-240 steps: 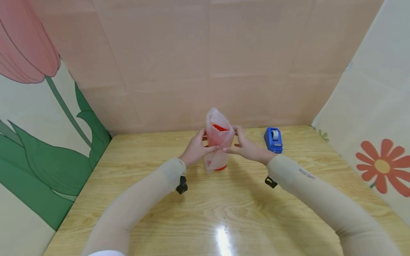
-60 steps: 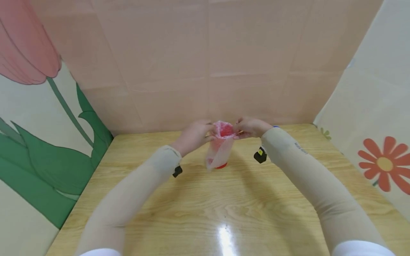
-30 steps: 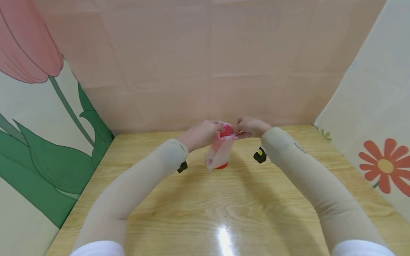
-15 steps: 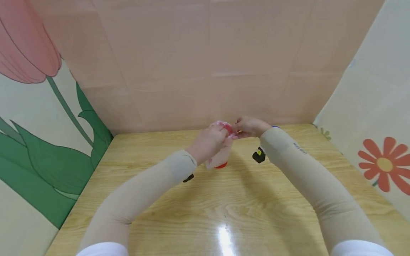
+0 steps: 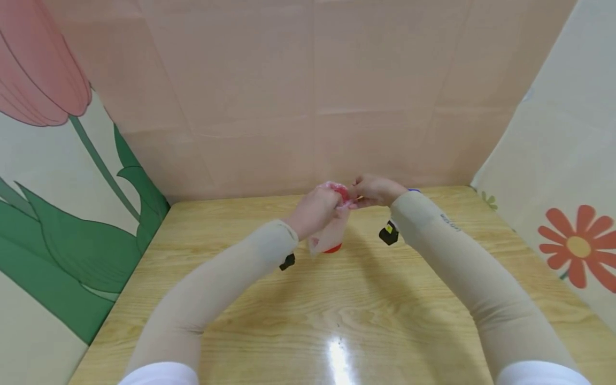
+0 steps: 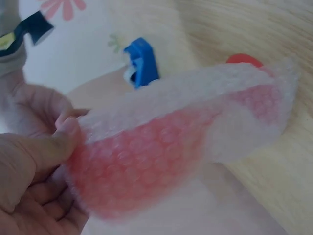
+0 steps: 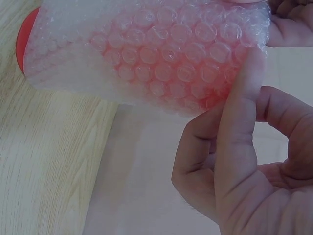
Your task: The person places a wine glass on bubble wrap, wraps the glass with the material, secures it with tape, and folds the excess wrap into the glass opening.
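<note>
A red round-based object (image 5: 333, 249) stands upright near the back of the table, wrapped in a sleeve of bubble wrap (image 6: 146, 152). Its red end (image 7: 24, 41) sticks out at the bottom. In the head view my left hand (image 5: 315, 211) covers the near left side of the wrap's top, and in the left wrist view its thumb and fingers pinch the top edge. My right hand (image 5: 377, 190) pinches the same edge from the right, its forefinger (image 7: 239, 107) lying along the bubbles. The rest of the red object is hidden inside the wrap.
A blue tape dispenser (image 6: 144, 63) sits at the back right; in the head view only a sliver shows behind my right wrist. The wooden table (image 5: 269, 321) meets a pinkish wall covering (image 5: 231, 107) at the back, with flower-printed sides.
Earlier both hands held the wrapped sides lower down; they have since risen to the top edge. My left hand has come rightward over the opening, partly folding it in. The right hand stays nearly still.
</note>
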`<state>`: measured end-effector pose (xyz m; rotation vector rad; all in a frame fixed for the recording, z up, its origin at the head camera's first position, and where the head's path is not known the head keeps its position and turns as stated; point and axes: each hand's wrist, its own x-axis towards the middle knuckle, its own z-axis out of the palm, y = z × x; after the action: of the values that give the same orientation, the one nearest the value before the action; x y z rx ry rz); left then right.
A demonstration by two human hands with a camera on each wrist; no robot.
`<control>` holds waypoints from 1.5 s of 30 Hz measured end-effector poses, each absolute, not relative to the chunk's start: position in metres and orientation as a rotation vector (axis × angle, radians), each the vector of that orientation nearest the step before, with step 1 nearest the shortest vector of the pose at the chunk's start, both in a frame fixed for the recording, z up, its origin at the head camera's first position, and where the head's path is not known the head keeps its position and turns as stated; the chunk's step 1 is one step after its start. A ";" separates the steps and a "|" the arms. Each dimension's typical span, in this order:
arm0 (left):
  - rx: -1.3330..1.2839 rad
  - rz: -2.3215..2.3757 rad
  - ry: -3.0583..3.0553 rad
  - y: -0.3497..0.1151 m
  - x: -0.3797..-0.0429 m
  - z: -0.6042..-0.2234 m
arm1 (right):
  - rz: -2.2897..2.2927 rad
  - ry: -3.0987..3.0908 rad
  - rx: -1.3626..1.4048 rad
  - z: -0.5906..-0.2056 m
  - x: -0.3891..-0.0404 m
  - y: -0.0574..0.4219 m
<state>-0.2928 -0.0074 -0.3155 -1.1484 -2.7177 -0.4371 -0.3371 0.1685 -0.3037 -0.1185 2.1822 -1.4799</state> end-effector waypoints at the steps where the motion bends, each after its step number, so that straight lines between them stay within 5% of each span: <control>1: -1.152 -0.494 -2.743 -0.008 -0.294 -0.312 | -1.481 2.180 -0.114 -0.304 -0.337 0.168; 15: -0.565 -1.081 -2.933 -0.022 -0.349 -0.278 | -1.499 2.181 -0.078 -0.303 -0.338 0.166; 26: -0.550 -1.151 -3.093 -0.021 -0.366 -0.300 | -1.508 2.176 -0.090 -0.304 -0.339 0.166; 39: -0.608 -0.690 -3.001 -0.013 -0.366 -0.314 | -1.480 2.188 -0.077 -0.305 -0.336 0.164; 45: -0.668 -0.892 -3.034 -0.020 -0.368 -0.309 | -1.471 2.192 -0.090 -0.302 -0.336 0.164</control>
<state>-0.3684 -0.0204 -0.3085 -0.6680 -3.0341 -0.8918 -0.3359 0.1637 -0.3022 -0.0900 2.1920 -1.4712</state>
